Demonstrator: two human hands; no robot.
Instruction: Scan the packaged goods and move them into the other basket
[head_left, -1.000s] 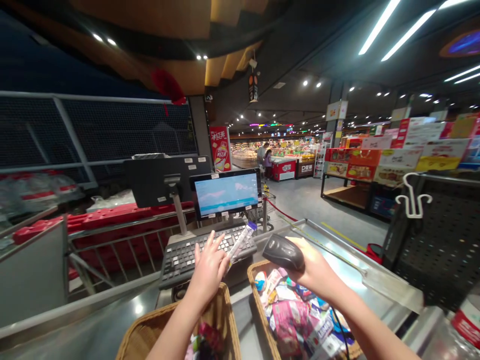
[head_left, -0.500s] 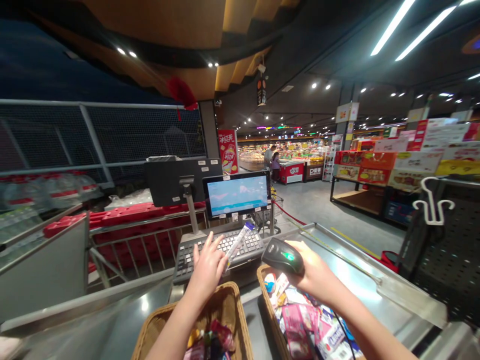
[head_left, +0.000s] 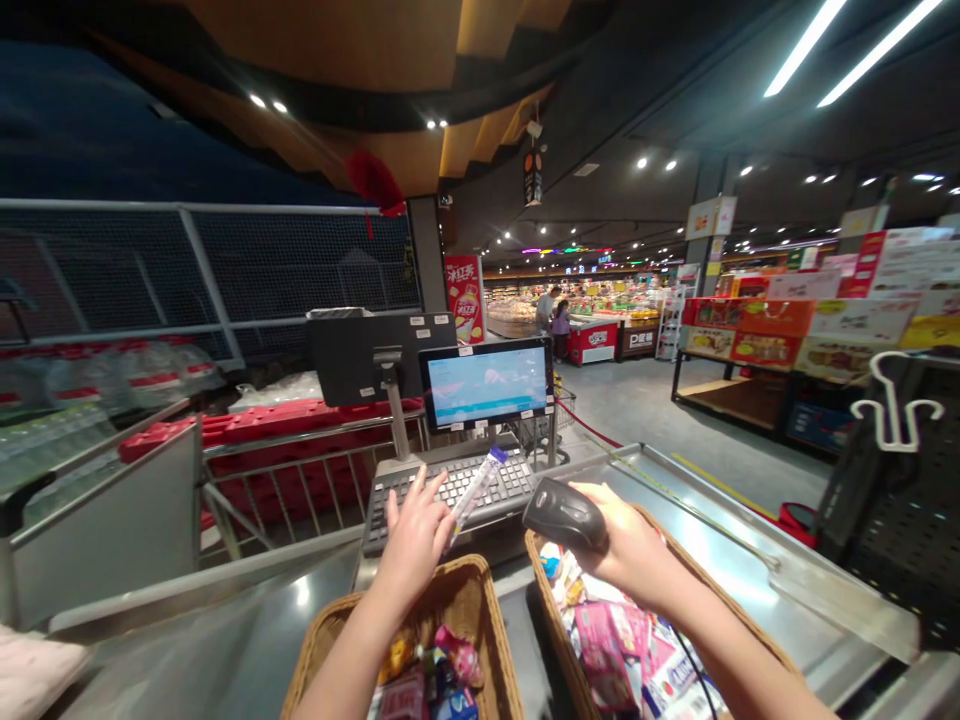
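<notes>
My left hand (head_left: 413,533) holds a slim clear packet with a purple tip (head_left: 475,484) over the black keyboard (head_left: 453,487), its other fingers spread above the keys. My right hand (head_left: 628,544) is closed round a black handheld barcode scanner (head_left: 564,513), which points left toward the packet. Below my hands stand two wicker baskets: the left basket (head_left: 465,586) holds a few wrapped snacks, and the right basket (head_left: 544,572) is full of colourful packets. A lit touchscreen (head_left: 486,383) faces me behind the keyboard.
A steel checkout counter (head_left: 720,545) runs to the right, with a black perforated rack (head_left: 892,480) at its end. A second black monitor (head_left: 367,355) stands on a pole to the left. Metal railings and red crates (head_left: 277,440) lie beyond. Shoppers stand far off in the aisle.
The view has swung so the register and baskets sit further right and lower. The scanner's green light, lit half a second ago, is off. Both hands keep their grips.
</notes>
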